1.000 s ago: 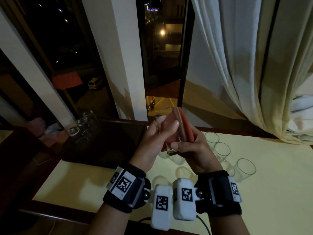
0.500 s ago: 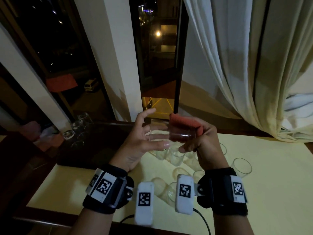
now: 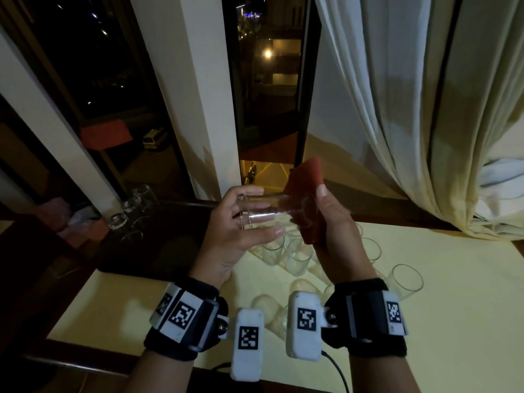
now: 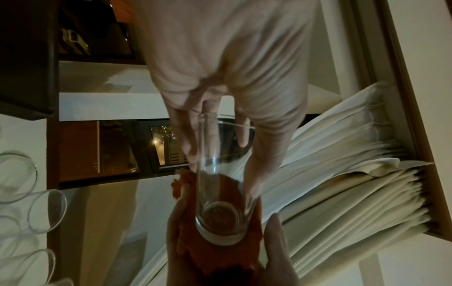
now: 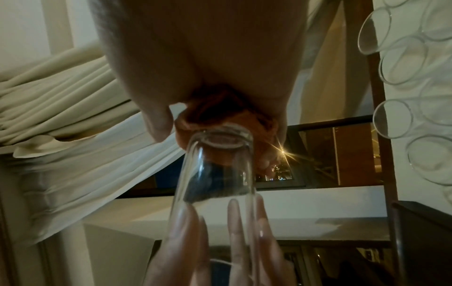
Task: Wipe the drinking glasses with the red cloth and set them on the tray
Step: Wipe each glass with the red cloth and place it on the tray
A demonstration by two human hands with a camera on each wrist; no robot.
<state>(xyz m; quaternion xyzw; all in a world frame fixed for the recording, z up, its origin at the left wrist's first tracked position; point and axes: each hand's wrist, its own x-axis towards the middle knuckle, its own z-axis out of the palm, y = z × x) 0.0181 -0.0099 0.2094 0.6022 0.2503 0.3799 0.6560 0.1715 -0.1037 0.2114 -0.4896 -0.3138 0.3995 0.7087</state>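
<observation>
Clear drinking glass (image 3: 262, 212) held sideways in the air above the table, between both hands, open mouth toward the left, thick base toward the right. Walls plain and see-through; base a heavy disc in the left wrist view. Left hand (image 3: 241, 228) grips it near the rim, thumb below, fingers over the top. Red cloth (image 3: 307, 194) bunched against the base, cupped in the right hand (image 3: 331, 222), fingers and thumb curled around the cloth; one corner sticks up above the thumb.

Below the hands: cluster of glasses (image 3: 297, 256) on the pale yellow tabletop (image 3: 453, 307), partly hidden by the wrists. One glass (image 3: 407, 280) stands alone further right. Dark tray (image 3: 158, 251) to the left; more glasses (image 3: 124, 219) at its far left edge. Cream curtain (image 3: 411, 109) hangs behind right, dark window (image 3: 266, 95) ahead.
</observation>
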